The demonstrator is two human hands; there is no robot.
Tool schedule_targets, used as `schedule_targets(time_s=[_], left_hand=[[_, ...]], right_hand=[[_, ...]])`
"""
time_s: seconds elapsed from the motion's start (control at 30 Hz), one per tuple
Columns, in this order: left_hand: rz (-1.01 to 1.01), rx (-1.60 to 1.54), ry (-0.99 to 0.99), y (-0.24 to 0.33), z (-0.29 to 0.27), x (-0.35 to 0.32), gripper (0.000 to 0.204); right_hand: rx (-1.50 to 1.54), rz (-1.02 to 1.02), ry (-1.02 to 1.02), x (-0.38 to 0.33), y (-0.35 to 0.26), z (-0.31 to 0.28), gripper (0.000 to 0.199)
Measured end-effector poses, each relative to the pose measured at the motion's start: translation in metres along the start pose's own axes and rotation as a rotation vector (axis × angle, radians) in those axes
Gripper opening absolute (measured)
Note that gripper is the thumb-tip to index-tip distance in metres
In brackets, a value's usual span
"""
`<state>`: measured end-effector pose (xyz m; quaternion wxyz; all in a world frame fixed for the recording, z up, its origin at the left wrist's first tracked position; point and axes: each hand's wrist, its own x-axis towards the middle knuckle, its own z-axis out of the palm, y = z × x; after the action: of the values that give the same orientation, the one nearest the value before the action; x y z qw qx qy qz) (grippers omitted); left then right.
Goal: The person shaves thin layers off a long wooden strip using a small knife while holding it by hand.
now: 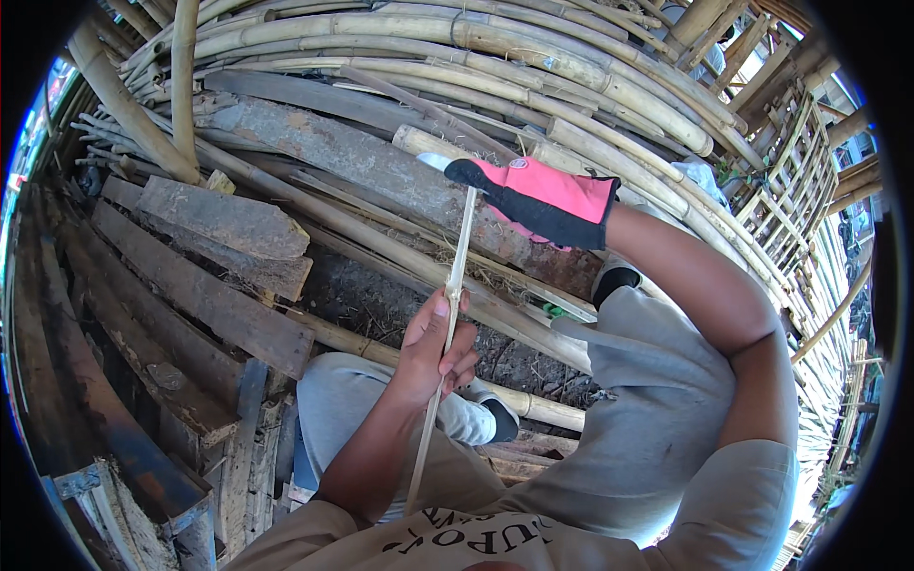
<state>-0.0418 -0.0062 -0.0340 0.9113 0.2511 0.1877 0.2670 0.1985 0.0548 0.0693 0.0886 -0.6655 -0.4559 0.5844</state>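
Note:
A long, thin, pale bamboo strip (462,243) runs up from near my shirt, with a raised node partway along it. My bare left hand (438,347) is closed around the strip just below that node. In a pink and black glove, my right hand (533,200) reaches across to the strip's far end, and its fingers are bent there. A small whitish, rounded piece (435,162) pokes out past the gloved fingertips; I cannot tell what it is. The glove hides whatever lies within the fingers.
A worn plank (314,143) lies beyond my hands. Many bamboo poles (514,43) are piled behind and to the right. Dark old boards (200,276) lie on the left, near an upright bamboo post (184,86). A bamboo lattice (785,190) stands at far right.

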Motion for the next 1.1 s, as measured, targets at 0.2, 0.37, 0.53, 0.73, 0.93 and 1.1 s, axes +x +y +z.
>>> schedule_targets(time_s=[0.2,0.37,0.53,0.73,0.93,1.1], left_hand=[[0.026,0.009,-0.044,0.006,-0.003,0.000,0.035],[0.024,-0.004,-0.055,0.012,0.000,-0.002,0.036],[0.023,-0.036,-0.039,0.012,-0.003,-0.001,0.035],[0.009,-0.048,0.013,0.006,-0.005,0.003,0.034],[0.028,-0.122,0.003,0.005,-0.007,0.003,0.032],[0.034,-0.275,-0.078,0.004,-0.008,0.004,0.029]], right_hand=[[0.080,-0.069,-0.156,0.007,0.004,-0.005,0.040],[-0.822,-0.731,0.658,0.025,0.019,0.011,0.026],[-0.770,-0.732,0.863,0.019,-0.003,0.020,0.033],[-0.852,-0.566,0.868,0.032,0.000,0.028,0.058],[-0.979,-0.439,0.824,0.041,0.000,0.049,0.041],[-0.979,-0.570,1.006,0.057,0.009,0.037,0.041]])
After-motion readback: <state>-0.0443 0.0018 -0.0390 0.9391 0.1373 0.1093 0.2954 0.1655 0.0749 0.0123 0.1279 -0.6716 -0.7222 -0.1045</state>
